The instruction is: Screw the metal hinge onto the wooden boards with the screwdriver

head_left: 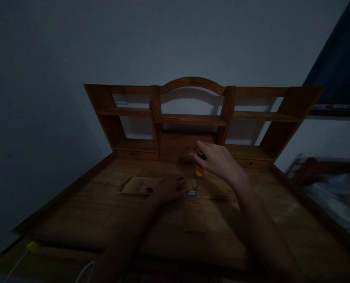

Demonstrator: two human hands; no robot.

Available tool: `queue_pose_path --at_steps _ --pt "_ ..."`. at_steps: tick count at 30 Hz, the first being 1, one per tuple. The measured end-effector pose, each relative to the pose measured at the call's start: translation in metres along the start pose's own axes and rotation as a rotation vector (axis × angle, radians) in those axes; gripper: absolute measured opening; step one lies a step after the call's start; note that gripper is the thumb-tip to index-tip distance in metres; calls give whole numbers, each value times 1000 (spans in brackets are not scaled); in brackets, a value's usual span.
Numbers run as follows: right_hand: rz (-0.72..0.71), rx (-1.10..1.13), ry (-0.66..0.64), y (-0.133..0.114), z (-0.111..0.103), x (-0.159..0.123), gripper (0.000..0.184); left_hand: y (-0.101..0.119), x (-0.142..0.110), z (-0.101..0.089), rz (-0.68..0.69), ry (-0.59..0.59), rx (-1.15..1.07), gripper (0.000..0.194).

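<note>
My right hand [214, 157] is closed around the handle of a screwdriver [199, 171], yellow-orange and black, held nearly upright. Its tip meets a small metal hinge or bracket [192, 193] at the front edge of a wooden board [136, 184]. My left hand [173, 188] lies on that board just left of the metal piece, fingers stretched out and resting on the wood. Whether the left fingertips touch the metal cannot be made out in the dim light. A dark patch [149, 190] marks the board left of my left hand.
The wooden desk [83, 220] carries a shelf unit [189, 119] along its back. A flat wood piece [195, 218] lies in front of the board. Small thin items [87, 190] lie at left. A white cable [85, 270] and yellow object [33, 247] are at front left.
</note>
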State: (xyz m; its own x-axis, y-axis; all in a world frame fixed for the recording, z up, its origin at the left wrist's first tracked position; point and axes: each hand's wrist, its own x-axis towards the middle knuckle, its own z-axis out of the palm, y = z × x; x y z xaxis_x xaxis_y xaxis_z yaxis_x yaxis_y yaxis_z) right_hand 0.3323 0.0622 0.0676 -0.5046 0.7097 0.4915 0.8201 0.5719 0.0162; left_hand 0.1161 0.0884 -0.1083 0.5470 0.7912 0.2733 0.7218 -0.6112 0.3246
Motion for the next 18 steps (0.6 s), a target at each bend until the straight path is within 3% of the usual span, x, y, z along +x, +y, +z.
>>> queue_pose_path --at_steps 2,6,10,14,18 --pt "38 -24 -2 0 -1 0 41 0 0 0 -2 -4 -6 56" --pt "-59 99 -28 1 -2 -1 29 0 -1 0 -6 -2 -4 57" --pt "-62 89 -28 2 1 0 34 -1 -1 2 0 11 2 57" --pt "24 -14 -25 4 3 0 54 -2 -1 3 18 15 -3 57" --pt "-36 93 -28 7 -1 0 37 -2 0 2 10 7 -7 57"
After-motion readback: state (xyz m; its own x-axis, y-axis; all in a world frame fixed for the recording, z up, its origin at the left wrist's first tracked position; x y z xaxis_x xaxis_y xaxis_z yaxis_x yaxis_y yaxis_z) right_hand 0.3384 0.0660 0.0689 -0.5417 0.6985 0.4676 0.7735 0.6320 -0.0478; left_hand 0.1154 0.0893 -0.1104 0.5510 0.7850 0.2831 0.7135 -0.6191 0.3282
